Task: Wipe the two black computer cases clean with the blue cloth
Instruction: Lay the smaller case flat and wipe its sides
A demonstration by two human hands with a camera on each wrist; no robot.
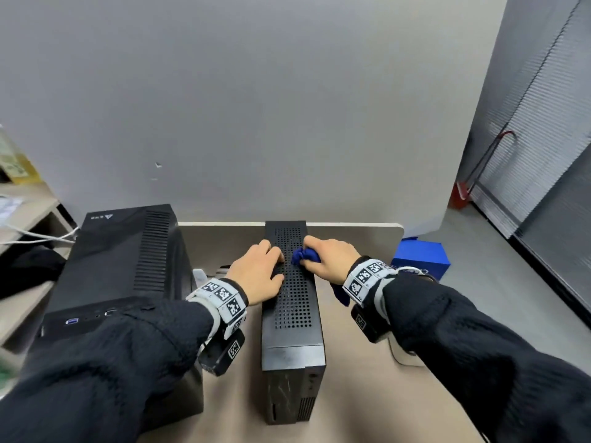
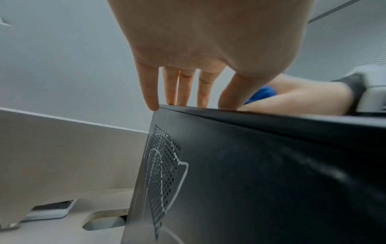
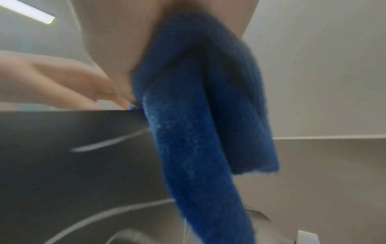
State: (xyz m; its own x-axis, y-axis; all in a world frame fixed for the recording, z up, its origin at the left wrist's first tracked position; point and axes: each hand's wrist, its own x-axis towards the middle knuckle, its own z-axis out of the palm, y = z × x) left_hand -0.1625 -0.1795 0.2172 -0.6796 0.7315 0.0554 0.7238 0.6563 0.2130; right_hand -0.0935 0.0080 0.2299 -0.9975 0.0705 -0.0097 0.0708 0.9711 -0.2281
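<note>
A blue box sits just beside the beige desk.

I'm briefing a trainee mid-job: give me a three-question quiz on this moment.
1. True or false: the blue cloth lies on the wide case.
2. Which hand grips the cloth? A) left hand B) right hand
3. Fill in: the left hand's straight fingers rest on top of the ____ case.

Key: 1 false; 2 B; 3 slim.
</note>
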